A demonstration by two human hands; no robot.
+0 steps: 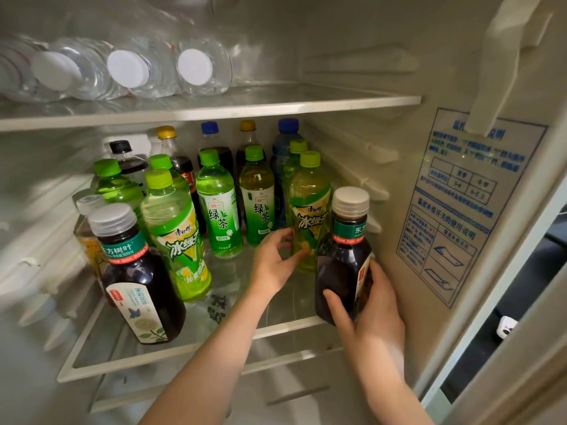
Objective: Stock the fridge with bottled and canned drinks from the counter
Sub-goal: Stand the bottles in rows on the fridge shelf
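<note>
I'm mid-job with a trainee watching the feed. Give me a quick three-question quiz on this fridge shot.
1. True or false: the water bottles on the top shelf stand upright.
2. The right hand holds: A a can, B a dark bottle, C nothing.
3. Fill in: the left hand grips a yellowish bottle with a ___ cap.
Key: 1 false, they lie on their sides; 2 B; 3 green.

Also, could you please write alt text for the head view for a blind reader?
In an open fridge, the right hand grips a dark tea bottle at the shelf's front right, while the left hand holds the green tea bottle beside it. Water bottles lie above.
</note>
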